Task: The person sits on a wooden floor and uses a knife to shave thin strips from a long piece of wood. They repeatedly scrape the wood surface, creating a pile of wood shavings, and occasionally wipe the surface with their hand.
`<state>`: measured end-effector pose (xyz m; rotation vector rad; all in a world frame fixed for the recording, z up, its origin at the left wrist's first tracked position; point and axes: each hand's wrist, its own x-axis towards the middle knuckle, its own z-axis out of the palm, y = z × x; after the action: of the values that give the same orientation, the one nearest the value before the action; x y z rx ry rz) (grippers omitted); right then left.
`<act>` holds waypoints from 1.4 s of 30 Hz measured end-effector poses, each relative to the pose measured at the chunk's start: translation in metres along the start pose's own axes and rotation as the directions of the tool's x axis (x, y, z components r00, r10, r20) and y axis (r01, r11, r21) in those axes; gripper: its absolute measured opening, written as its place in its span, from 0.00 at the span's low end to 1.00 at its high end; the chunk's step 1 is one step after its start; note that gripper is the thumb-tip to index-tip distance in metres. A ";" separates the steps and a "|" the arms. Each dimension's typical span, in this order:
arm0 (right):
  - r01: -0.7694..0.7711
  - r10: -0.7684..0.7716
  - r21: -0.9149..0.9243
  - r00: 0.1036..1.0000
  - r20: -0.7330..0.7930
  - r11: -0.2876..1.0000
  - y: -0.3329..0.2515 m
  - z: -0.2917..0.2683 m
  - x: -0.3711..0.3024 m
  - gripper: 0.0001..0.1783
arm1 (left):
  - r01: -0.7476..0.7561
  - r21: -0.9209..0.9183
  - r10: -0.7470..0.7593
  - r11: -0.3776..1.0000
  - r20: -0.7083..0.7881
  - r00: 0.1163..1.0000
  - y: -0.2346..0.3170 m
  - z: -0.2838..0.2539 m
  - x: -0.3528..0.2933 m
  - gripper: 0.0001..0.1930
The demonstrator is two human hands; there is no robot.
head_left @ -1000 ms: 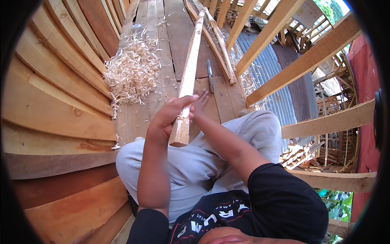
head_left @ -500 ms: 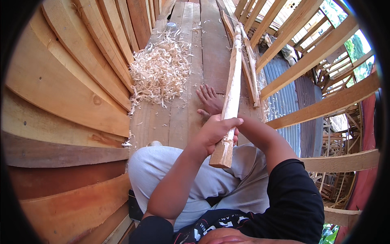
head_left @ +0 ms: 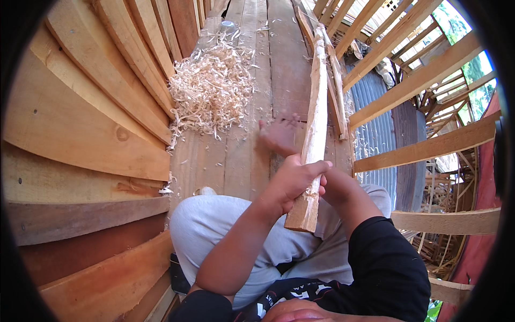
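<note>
My left hand (head_left: 295, 182) is wrapped round the near part of a long, pale wooden stick (head_left: 317, 107). Its square, rough end sticks out toward my lap, while the rest runs away from me, whittled and narrower. Beneath the stick, my right arm crosses to the left. My right hand (head_left: 280, 135) shows past it, low over the floorboards and smeared by motion. Its fingers look spread, and I see nothing in it.
A heap of curled wood shavings (head_left: 212, 88) lies ahead on the left of the plank floor (head_left: 236, 161), a small grey round object (head_left: 228, 26) behind it. Boards (head_left: 80, 123) wall the left side. Wooden slats (head_left: 418, 75) and corrugated metal sheet (head_left: 370, 129) are on the right.
My right hand was resting with fingers spread on the floorboards; now it is blurred, its fingers swung to the right. The stick's near end and my left hand have shifted slightly right and toward me.
</note>
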<state>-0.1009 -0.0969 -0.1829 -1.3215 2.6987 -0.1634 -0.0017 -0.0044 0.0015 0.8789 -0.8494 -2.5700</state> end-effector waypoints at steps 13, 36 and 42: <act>0.546 -0.538 0.032 0.833 -0.129 0.837 0.003 0.030 -0.027 0.45 | 0.006 -0.113 -0.009 0.994 -0.023 1.000 0.001 -0.007 -0.004 0.14; 0.362 -0.357 -0.004 0.922 0.150 0.932 -0.034 0.013 0.012 0.42 | 0.023 -0.111 -0.023 0.994 -0.001 1.000 0.004 -0.004 -0.003 0.14; 0.328 -0.269 0.144 0.907 -0.323 0.934 -0.023 0.038 0.070 0.41 | 0.029 -0.051 -0.029 0.998 -0.001 1.000 0.007 -0.002 -0.005 0.15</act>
<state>-0.1193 -0.1672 -0.2215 -1.7637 2.5952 -0.6959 0.0037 -0.0089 0.0072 0.8841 -0.7721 -2.6031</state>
